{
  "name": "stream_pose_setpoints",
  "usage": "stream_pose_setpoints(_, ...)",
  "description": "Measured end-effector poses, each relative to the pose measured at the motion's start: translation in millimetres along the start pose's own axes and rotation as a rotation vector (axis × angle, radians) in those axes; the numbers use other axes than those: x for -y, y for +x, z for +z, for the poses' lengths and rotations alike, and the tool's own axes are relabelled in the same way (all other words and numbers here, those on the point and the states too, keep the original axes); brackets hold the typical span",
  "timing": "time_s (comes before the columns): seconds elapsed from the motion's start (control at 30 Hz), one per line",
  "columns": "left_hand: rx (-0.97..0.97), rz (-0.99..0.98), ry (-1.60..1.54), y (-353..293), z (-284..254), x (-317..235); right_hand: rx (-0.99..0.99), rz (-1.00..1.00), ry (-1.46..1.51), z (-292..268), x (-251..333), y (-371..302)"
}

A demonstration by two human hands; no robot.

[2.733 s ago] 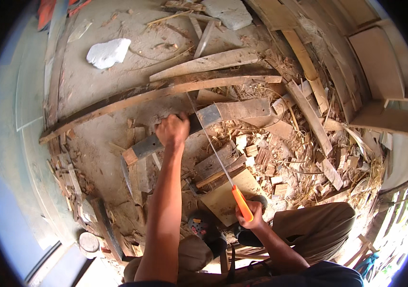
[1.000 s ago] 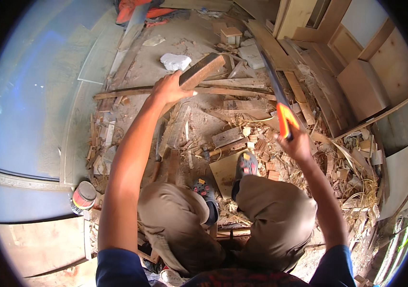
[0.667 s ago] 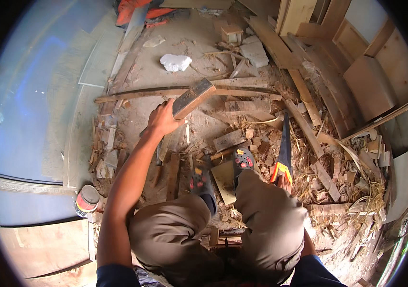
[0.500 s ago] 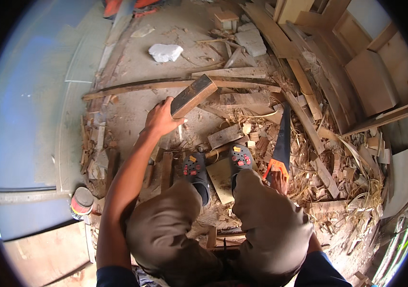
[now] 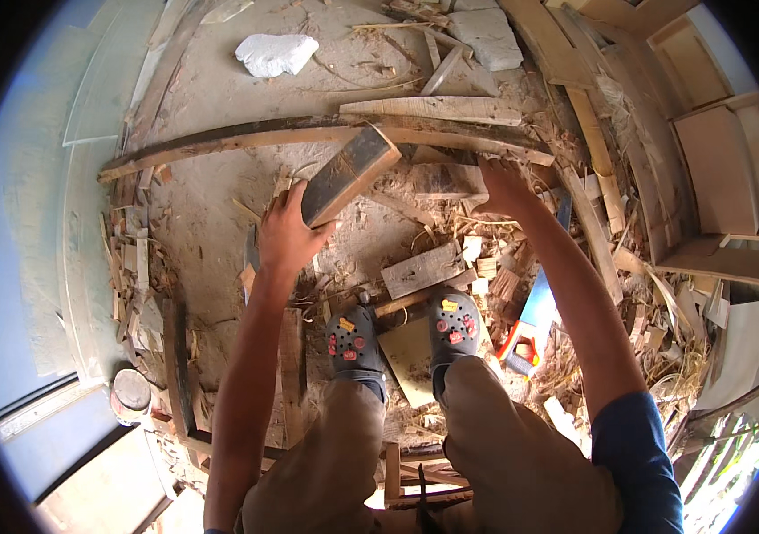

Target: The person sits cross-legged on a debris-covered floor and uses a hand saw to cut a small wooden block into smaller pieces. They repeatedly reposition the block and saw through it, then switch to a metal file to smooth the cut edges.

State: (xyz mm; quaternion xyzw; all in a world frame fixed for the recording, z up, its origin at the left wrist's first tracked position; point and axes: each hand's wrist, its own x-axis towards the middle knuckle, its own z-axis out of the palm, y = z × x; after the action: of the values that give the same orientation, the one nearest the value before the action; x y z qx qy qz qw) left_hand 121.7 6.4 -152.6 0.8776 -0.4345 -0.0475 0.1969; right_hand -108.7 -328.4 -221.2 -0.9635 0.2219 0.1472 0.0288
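My left hand (image 5: 288, 233) is closed around the lower left end of a thick wooden block (image 5: 350, 178), dark on its broad face and tilted up to the right. My right hand (image 5: 504, 189) reaches forward to the right end of a grey-brown piece of wood (image 5: 449, 182) on the ground, thumb and fingers apart. Whether it touches that piece is hard to see. A handsaw with an orange and dark handle (image 5: 522, 349) lies on the scraps beneath my right forearm, its blade (image 5: 539, 303) shining in the light.
A long beam (image 5: 246, 141) crosses the floor ahead. Wood offcuts (image 5: 424, 270) and shavings surround my dark clogs (image 5: 354, 343). Wooden cabinet frames (image 5: 718, 165) stand at right. A white lump (image 5: 277, 55) lies far off; a small bucket (image 5: 132, 392) stands at left.
My right hand has let go of the handsaw and moved forward to the piece of wood near the beam. My left hand still holds the block. The view has shifted.
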Motion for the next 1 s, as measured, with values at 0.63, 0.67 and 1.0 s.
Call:
stream_pose_setpoints(0.63, 0.002, -0.026, -0.052, 15.7, 0.5, -2.7, -0.032, -0.157, 0.096, -17.4, 102.0, 40.8)
stream_pose_setpoints(0.67, 0.005, -0.016, -0.032, 18.6, 0.5, -9.7, -0.033, -0.134, 0.083, -14.9, 99.0, 49.8)
stream_pose_setpoints(1.0, -0.146, -0.075, -0.001, 25.3, 4.7, -9.8, -0.199, -0.006, 0.448, -37.6, 79.4, 25.3)
